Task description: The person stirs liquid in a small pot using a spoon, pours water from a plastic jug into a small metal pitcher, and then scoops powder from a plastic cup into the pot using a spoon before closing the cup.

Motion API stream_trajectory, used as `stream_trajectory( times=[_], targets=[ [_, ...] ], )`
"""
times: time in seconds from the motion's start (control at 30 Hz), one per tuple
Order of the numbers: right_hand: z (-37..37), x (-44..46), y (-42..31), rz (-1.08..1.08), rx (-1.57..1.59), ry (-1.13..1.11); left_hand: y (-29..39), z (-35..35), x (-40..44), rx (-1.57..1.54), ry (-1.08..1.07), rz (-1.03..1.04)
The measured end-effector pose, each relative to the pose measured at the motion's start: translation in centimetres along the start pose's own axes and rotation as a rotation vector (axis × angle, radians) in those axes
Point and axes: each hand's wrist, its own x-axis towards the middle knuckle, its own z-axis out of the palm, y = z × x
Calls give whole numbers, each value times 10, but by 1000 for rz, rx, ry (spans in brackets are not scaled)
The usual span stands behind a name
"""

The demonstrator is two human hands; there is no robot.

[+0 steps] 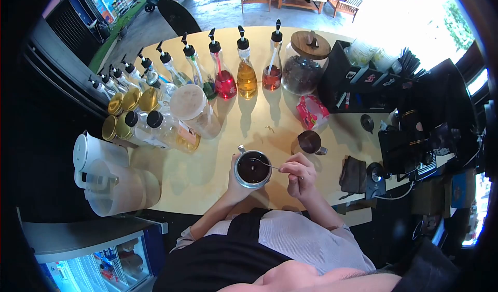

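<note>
A glass mug [239,179] of dark brown liquid stands at the front middle of the table. My left hand [236,188] is wrapped round its left side; the far fingers are hidden behind the glass. Between the closed fingers of my right hand [301,174] is a thin metal spoon [271,166], its far end reaching into the liquid. Just beyond my right hand stands a small cup [323,150] with a handle and a dark inside. A pink and red packet [313,112] lies behind that cup.
Several pump bottles [247,79] curve along the table's back and left. A lidded jar [306,74] stands near a black organizer [358,100]. Plastic pitchers [111,188] are at the left edge, a dark folded cloth [353,174] at the right.
</note>
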Motion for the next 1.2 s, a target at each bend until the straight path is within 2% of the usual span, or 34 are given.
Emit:
stream_trajectory(
  times=[0.17, 0.37, 0.47, 0.57, 0.63, 0.83, 0.97, 1.03, 1.07, 1.13, 1.2],
  targets=[
    [1, 1, 2, -17, 10, 10, -1, 0, -1, -46, -1, 1],
    [0, 0, 4, 89, 2, -9, -10, -1, -3, -84, -21, -23],
    [1, -3, 8, 41, 34, -14, -10, -2, -3, -27, -32, -29],
    [0, -4, 9, 53, 31, 3, -9, -2, -2, -106, -12, -61],
    [1, -3, 10, 50, 30, -4, -13, -3, -2, -12, -17, -4],
    [0, -3, 13, 35, 60, -3, -13, -2, -1, -104, -29, -53],
    [1, 0, 15, 16, 67, 5, -22, -4, -4, -80, -2, -10],
    [0, 1, 13, 8, 71, -9, -19, -5, -4, -138, -39, -111],
    [0, 2, 13, -7, 77, -20, -16, -3, -3, -132, -32, -110],
    [-1, 0, 14, -1, 88, -18, -9, -3, -2, -1, -9, 24],
    [-1, -1, 14, 11, 78, 5, -9, -5, -2, 14, 2, 27]
  ],
)
